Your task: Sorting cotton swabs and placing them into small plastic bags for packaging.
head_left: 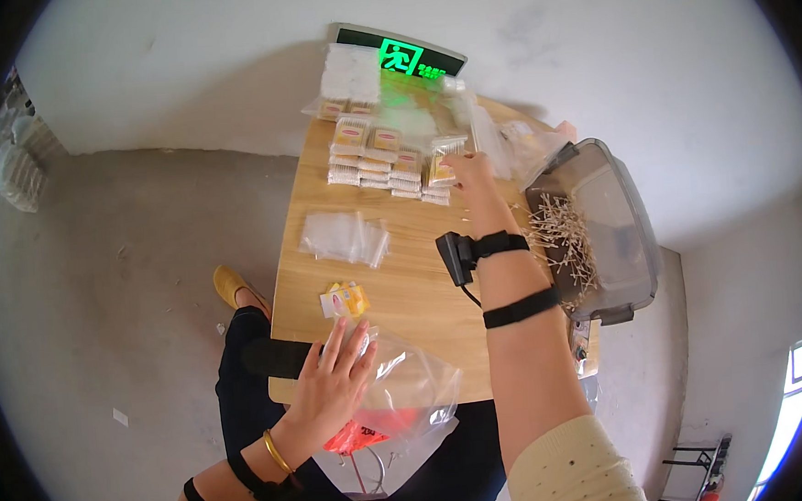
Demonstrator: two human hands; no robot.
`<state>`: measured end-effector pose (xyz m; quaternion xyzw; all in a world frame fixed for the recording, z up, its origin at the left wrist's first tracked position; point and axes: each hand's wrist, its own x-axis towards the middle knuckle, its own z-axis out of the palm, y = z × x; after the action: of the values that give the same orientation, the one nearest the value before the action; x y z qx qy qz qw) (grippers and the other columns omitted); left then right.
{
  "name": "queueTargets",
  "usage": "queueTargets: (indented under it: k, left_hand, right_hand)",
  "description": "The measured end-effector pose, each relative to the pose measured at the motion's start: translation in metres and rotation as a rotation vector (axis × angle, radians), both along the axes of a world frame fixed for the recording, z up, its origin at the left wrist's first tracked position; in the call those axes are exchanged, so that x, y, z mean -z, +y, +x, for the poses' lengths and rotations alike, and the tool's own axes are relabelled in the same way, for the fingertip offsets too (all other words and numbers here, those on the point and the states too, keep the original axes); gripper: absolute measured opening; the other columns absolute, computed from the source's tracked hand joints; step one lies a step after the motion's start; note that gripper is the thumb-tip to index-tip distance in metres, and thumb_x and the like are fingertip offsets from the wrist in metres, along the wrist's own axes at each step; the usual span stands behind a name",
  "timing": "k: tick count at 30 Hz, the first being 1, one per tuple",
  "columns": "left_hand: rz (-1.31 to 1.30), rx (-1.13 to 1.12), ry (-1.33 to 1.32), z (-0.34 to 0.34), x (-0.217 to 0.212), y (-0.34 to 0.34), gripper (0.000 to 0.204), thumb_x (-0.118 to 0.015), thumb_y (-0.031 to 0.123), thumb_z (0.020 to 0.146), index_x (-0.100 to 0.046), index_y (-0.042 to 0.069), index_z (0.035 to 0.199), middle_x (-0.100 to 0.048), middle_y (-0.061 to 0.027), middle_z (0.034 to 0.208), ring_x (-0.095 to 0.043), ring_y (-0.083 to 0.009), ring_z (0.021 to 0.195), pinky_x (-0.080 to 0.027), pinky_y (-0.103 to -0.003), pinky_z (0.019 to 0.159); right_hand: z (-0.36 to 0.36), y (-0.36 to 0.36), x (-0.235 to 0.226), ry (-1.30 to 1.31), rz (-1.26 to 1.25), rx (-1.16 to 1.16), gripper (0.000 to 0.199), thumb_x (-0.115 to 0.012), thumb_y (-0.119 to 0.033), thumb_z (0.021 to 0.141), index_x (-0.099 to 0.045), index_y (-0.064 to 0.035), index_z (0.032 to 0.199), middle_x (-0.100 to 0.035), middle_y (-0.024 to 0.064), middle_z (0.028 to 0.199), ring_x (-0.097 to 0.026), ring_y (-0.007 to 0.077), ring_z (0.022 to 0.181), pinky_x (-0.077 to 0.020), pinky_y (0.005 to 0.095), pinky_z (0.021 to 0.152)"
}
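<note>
My right hand (471, 168) reaches to the far part of the table. Its fingers are closed on the edge of a small pack of cotton swabs (438, 171) with a yellow card, at the right end of the stacked packs (372, 156). Near the front edge my left hand (337, 376) is open, its fingers stretched out over a large clear plastic bag (408, 369). Just beyond its fingertips are several small yellow and white cards (344, 299). Flat clear zip bags (345, 238) lie between the cards and the stack.
A grey see-through bin (620, 228) with loose cotton swabs (566, 245) stands at the table's right side. Clear plastic bags (505, 143) lie at the far right. A lit green exit sign (400, 56) leans at the back. Red plastic (355, 435) hangs below the front edge.
</note>
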<state>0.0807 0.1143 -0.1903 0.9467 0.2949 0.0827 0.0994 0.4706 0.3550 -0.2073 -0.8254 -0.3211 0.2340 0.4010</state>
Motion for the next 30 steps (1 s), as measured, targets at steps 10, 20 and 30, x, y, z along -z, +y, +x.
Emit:
queueTargets:
  k: [10, 20, 30]
  left_hand:
    - [0.037, 0.004, -0.017, -0.003, -0.002, -0.003, 0.061, -0.069, 0.024, 0.086, -0.051, 0.008, 0.142, -0.031, -0.0190, 0.161, -0.027, -0.0397, 0.150, -0.037, -0.047, 0.112]
    - [0.034, 0.046, 0.013, -0.001, 0.000, -0.004, 0.064, -0.070, 0.029, 0.089, -0.049, 0.009, 0.146, -0.026, -0.0188, 0.163, -0.022, -0.0409, 0.151, -0.034, -0.048, 0.117]
    - [0.055, 0.074, 0.033, -0.001, -0.001, -0.003, 0.060, -0.066, 0.033, 0.093, -0.049, 0.012, 0.147, -0.023, -0.0178, 0.164, -0.022, -0.0404, 0.151, -0.038, -0.048, 0.114]
  right_hand:
    - [-0.026, -0.291, -0.046, -0.267, -0.044, -0.319, 0.053, -0.077, -0.013, 0.077, -0.054, -0.0026, 0.124, -0.069, 0.0137, 0.092, -0.067, 0.0256, 0.080, -0.0530, 0.0374, 0.073]
    - [-0.076, -0.400, 0.025, -0.524, -0.003, -0.111, 0.046, -0.078, -0.018, 0.080, -0.057, -0.0050, 0.119, -0.064, 0.0170, 0.100, -0.061, 0.0410, 0.100, -0.0500, 0.0462, 0.088]
    - [-0.121, -0.476, -0.005, 0.585, -0.199, -0.373, 0.048, -0.079, -0.016, 0.086, -0.059, 0.0058, 0.122, -0.069, 0.0130, 0.102, -0.066, 0.0191, 0.093, -0.0533, 0.0312, 0.083]
